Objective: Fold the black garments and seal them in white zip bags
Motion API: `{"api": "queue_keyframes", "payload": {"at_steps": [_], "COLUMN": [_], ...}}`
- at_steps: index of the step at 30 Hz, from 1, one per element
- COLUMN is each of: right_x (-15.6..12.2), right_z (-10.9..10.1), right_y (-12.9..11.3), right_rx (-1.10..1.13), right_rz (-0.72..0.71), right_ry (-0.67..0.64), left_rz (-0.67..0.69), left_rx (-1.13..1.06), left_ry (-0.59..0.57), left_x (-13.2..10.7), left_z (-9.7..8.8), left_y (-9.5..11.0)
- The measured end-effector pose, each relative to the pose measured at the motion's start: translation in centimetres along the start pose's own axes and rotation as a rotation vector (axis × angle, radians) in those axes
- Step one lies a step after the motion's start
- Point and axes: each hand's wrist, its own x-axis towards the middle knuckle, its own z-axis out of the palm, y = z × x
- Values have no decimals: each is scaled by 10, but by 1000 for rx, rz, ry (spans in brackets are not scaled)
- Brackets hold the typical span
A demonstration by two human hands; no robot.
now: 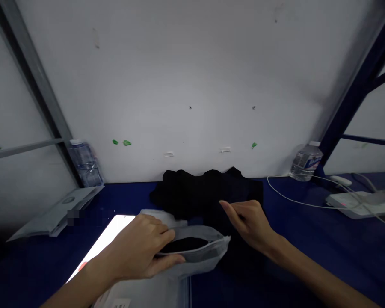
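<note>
A: Largest item?
B: Pale wall (192,64), behind everything. In front of it, a dark blue tabletop (288,261).

A: On the tabletop?
B: Black cloth (205,190), bunched up near the wall. Nearer the wearer, a translucent pouch (202,260), its mouth gaping, the inside dark; contents not identifiable.

A: Left hand (147,244)?
B: Grasping the pouch at the left end of its mouth, thumb on the near side, fingers on the far side.

A: Right hand (250,222)?
B: Apart from the pouch, to its right, in front of the cloth. Fingers curled, thumb pointing out leftward. Whether it grips cloth: cannot be told, black on black.

A: Smaller items?
B: Power strip (356,206) at far right; clear bottle (306,161) near it, by the wall. Smallest: green flecks (127,143) on the wall.
</note>
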Motion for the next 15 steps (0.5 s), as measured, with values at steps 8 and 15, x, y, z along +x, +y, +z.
{"api": "queue_keyframes", "payload": {"at_steps": [8,15], "right_x": [5,6], "right_z": [-2,-4], "right_y": [8,8], "right_rx": [-26,-33], "right_rz": [89,114], "right_ry": [28,38], "left_rz": [44,-260], "left_rx": [69,-58], "left_ry": [95,298], "left_x": [5,-3], "left_z": [8,2], "left_y": [-1,-9]}}
